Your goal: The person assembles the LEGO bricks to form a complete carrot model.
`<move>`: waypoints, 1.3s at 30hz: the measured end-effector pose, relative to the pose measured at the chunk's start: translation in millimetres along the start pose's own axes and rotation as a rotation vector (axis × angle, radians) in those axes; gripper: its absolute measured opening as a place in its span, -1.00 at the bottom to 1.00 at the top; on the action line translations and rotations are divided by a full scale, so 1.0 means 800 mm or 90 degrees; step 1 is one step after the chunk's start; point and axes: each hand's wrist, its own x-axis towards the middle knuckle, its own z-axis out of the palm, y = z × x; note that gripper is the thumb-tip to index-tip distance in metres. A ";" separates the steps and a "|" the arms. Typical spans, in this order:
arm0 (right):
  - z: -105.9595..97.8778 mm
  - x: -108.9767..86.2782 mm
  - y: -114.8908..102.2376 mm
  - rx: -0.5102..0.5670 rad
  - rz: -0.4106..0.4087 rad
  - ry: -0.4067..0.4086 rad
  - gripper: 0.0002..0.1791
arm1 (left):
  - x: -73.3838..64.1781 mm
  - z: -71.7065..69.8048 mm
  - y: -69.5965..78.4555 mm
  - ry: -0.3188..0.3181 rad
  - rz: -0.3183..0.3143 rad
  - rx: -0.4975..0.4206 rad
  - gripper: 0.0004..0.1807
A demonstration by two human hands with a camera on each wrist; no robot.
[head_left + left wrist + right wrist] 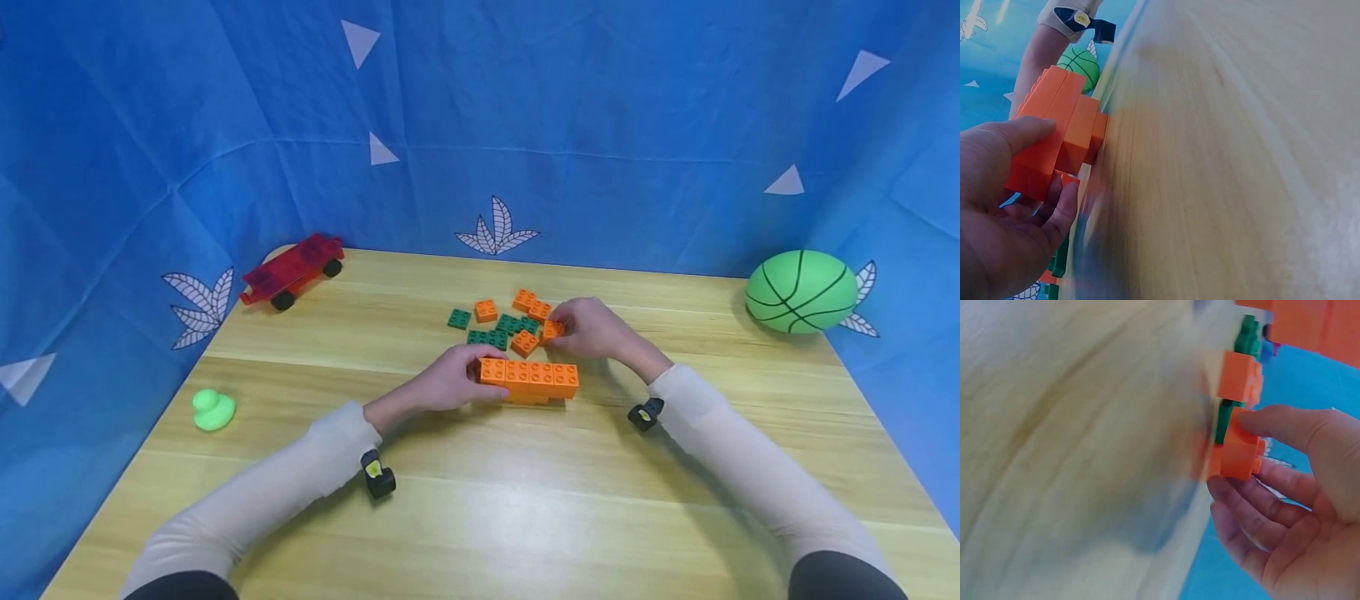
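Gripping a long, stepped structure of orange plastic bricks (536, 379) in our left hand (447, 381), we pinch a studded, square orange plastic brick (553, 330) in our right hand (595, 329) just beyond the structure, where loose orange bricks (486, 311) and studded green plastic bricks (497, 340) also lie.

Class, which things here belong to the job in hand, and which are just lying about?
Apparently part of the job:
orange block structure, held by the left hand
orange brick, pinched by the right hand
loose orange bricks
green bricks

Apparently just lying about:
red wheeled toy
light-green toy
green ball
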 end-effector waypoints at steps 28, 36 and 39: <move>-0.018 -0.033 -0.112 0.049 -0.199 -0.023 -0.69 | 0.002 -0.003 -0.003 0.009 0.031 0.016 -0.67; -0.011 -0.032 -0.115 0.041 -0.201 -0.031 -0.71 | -0.001 -0.002 -0.001 0.016 0.031 0.030 -0.68; -0.010 -0.031 -0.114 0.038 -0.202 -0.034 -0.72 | -0.001 -0.002 -0.002 0.018 0.029 0.038 -0.68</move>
